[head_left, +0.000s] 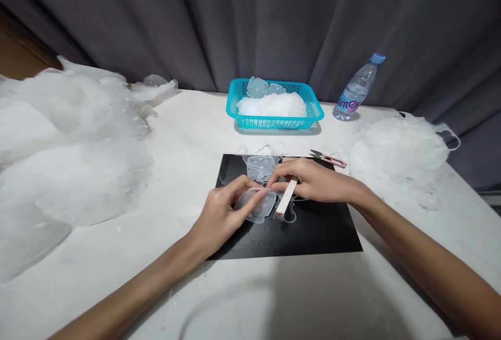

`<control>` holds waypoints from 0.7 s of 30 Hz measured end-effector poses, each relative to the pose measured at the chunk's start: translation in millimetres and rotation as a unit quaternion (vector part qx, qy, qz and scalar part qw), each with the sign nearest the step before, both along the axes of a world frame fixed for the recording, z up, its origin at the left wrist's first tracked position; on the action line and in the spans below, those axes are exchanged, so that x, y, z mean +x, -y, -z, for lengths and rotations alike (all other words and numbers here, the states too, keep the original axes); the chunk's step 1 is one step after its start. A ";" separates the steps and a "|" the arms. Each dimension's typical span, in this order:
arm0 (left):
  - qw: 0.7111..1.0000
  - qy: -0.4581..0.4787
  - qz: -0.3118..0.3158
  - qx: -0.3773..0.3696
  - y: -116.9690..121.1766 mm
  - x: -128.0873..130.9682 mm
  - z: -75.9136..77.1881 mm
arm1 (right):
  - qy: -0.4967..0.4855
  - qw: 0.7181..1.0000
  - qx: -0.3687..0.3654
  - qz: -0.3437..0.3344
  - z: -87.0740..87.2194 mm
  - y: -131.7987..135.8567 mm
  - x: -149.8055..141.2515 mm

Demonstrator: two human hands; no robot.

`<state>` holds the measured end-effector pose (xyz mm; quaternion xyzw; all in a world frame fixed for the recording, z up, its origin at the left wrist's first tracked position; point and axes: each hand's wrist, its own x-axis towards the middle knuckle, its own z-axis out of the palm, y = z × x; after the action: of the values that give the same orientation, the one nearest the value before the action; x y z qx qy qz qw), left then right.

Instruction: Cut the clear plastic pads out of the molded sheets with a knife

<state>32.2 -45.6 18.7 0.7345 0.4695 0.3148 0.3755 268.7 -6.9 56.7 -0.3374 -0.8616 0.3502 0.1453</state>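
Observation:
My left hand [225, 212] grips a thin, frosted, translucent plastic piece [261, 210] with rounded corners, tilted over a black mat [313, 235]. My right hand [307, 179] is closed around a white flat-handled tool [288, 196]; whatever lies at the tool's far end is hidden by the hand. The right fingertips meet the upper right edge of the plastic piece, beside the left fingers. Just behind the hands, more translucent plastic [259, 166] with thin curled strips lies on the mat's far edge.
A turquoise basket [279, 122] holding white material and clear pieces stands at the back. Right of it is a water bottle [357, 90]. Pink-handled thread snips [329, 159] lie beyond my right hand. Whitish translucent heaps fill the left [74, 120] and right [399, 154].

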 end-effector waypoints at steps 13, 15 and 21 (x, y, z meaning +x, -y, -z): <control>0.994 0.094 0.009 -0.050 6.0 -3.5 -0.5 | 0.117 0.980 0.118 0.112 11.1 -19.4 25.6; 0.987 0.135 0.017 -0.085 -1.4 -5.4 -0.2 | 0.129 0.975 0.127 0.130 4.3 -22.9 37.4; 0.977 0.181 0.027 -0.107 -3.8 -6.1 -2.6 | 0.161 0.956 0.166 0.181 -2.2 -25.0 49.0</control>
<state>26.1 -41.8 21.3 0.6337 0.4046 0.3797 0.5390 317.6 18.1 58.9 -0.5107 -0.8441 0.1113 0.1195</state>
